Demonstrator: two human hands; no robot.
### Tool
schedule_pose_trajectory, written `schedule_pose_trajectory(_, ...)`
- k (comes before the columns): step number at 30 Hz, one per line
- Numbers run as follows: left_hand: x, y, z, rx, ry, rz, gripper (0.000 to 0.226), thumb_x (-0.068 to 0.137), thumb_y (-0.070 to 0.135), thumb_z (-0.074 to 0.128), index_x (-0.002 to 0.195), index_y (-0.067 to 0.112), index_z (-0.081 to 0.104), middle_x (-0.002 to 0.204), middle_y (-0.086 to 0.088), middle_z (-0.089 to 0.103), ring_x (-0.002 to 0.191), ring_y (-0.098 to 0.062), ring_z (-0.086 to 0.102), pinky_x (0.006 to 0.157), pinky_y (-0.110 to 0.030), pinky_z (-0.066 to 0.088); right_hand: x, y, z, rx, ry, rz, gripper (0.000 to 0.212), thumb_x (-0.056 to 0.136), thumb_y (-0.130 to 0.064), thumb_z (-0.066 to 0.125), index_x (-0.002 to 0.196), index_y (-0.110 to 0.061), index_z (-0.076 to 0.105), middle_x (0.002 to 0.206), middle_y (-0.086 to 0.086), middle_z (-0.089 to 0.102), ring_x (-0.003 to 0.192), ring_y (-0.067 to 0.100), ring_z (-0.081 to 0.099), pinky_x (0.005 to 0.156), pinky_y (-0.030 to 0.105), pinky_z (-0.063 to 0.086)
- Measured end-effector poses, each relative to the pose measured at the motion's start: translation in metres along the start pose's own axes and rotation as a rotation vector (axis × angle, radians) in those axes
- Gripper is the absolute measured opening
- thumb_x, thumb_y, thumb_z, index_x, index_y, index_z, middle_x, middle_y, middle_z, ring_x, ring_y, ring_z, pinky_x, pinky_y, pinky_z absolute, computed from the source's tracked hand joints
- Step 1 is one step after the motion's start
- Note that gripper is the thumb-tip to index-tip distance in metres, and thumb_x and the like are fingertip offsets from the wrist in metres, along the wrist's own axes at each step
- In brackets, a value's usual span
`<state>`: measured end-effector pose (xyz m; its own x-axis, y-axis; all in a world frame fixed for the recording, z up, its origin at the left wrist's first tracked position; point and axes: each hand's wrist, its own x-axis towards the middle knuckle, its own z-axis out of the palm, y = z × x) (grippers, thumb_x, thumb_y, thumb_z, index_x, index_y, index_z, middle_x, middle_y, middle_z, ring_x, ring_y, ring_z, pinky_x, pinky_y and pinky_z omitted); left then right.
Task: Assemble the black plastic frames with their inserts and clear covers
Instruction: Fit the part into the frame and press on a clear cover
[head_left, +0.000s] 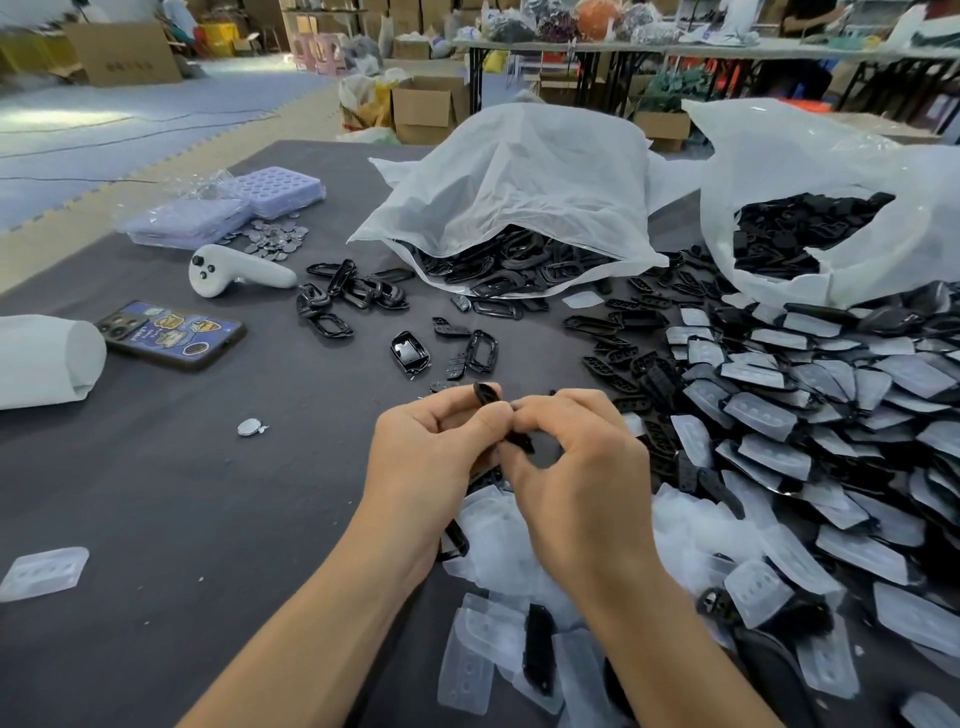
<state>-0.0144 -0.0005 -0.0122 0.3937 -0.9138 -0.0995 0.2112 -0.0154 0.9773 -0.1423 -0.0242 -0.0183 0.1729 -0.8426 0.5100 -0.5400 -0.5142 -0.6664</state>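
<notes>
Both hands meet above the middle of the dark table (182, 493). My left hand (426, 452) grips a black plastic frame (488, 395) whose upper end sticks out past the fingers. My right hand (576, 457) pinches the lower part of the same black piece (519, 441) between thumb and forefinger. Most of the piece is hidden by my fingers. Loose clear covers (498, 525) lie under my wrists. Assembled pieces with clear covers (810, 410) are heaped at the right. Loose black frames (353, 296) lie further back.
Two white bags of black parts (519, 208) (810, 234) stand at the back. A white controller (234, 270), a phone (171, 332), purple trays (275, 192), round metal discs (275, 239) and a white roll (47, 358) sit at the left. A clear cover (44, 571) lies near left.
</notes>
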Motion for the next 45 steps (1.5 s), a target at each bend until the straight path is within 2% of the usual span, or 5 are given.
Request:
schedule_pose_trajectory(4,0.008,0.001,-0.005,-0.024,0.101,-0.002,0.025,0.091,-0.006,0.066,0.092,0.014,0.082,0.088,-0.011,0.081,0.075,-0.018,0.076,0.067,-0.025,0.062,0.004,-0.001,-0.002,0.088,-0.107,0.011,0.034,0.077,-0.004,0.083,0.099,-0.029,0.082,0.110,-0.019,0.071,0.109,-0.004,0.056,0.100,0.007,0.039)
schedule_pose_trajectory(10,0.020,0.004,-0.016,-0.019,0.196,-0.045,0.032,0.092,-0.009,0.063,0.087,0.018,0.079,0.087,-0.008,0.081,0.070,-0.022,0.072,0.067,-0.038,0.061,0.013,0.007,-0.016,0.075,-0.280,0.196,0.020,0.083,-0.008,0.075,0.075,-0.026,0.080,0.055,-0.017,0.063,0.048,0.002,0.054,0.050,0.010,0.038)
schedule_pose_trajectory(16,0.026,0.000,-0.021,-0.059,0.231,-0.004,0.042,0.097,-0.009,0.056,0.112,0.029,0.062,0.078,0.001,0.078,0.070,-0.013,0.073,0.060,-0.027,0.060,0.010,0.000,-0.015,-0.137,-0.606,0.250,0.022,0.072,-0.041,0.084,0.090,-0.034,0.076,0.078,-0.015,0.066,0.075,0.007,0.063,0.072,0.030,0.055)
schedule_pose_trajectory(24,0.026,-0.003,-0.020,0.059,0.165,0.013,0.044,0.095,-0.006,0.057,0.114,0.034,0.062,0.084,-0.002,0.081,0.071,-0.015,0.073,0.072,-0.038,0.059,0.000,-0.008,-0.005,-0.282,-0.539,0.023,0.017,0.087,-0.030,0.070,0.075,-0.031,0.057,0.078,-0.014,0.054,0.087,0.016,0.053,0.090,0.038,0.044)
schedule_pose_trajectory(45,0.003,0.016,-0.017,-0.057,-0.335,-0.090,0.036,0.069,0.001,0.061,0.093,0.016,0.083,0.079,-0.018,0.075,0.070,-0.026,0.073,0.059,-0.028,0.057,0.017,-0.004,-0.019,0.621,-0.273,0.588,0.024,0.088,0.002,0.071,0.074,-0.016,0.062,0.059,0.002,0.067,0.051,0.010,0.051,0.057,0.029,0.041)
